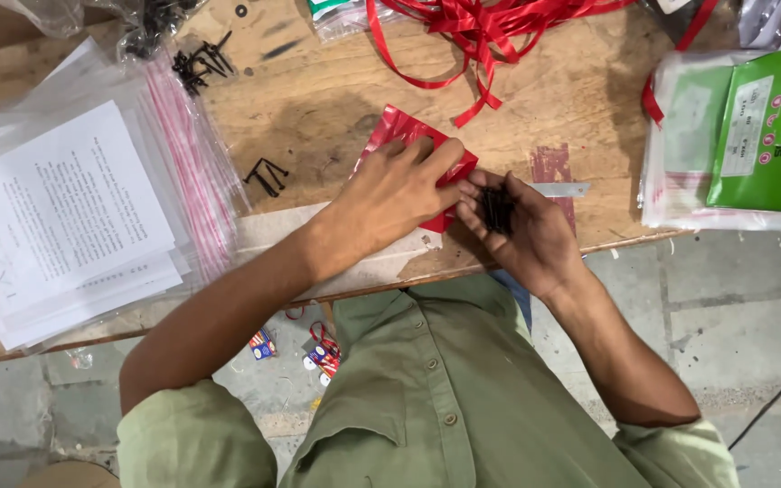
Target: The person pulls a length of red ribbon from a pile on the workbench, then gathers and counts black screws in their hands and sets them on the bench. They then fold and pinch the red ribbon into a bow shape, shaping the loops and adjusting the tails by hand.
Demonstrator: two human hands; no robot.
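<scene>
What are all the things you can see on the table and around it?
Red pouch: one, shiny red, table centre, under the left hand.
Black screws: a handful, in the right palm; more loose ones and on the table.
Red ribbon: a tangle, top.
Clear bags of printed sheets: a stack, white, left.
Green packets: several, in plastic, right.
Wooden table: one, brown.
Small colourful packets: a few, on the floor.
Shirt: green.
Left hand: on the pouch.
Right hand: cupped, palm up.
</scene>
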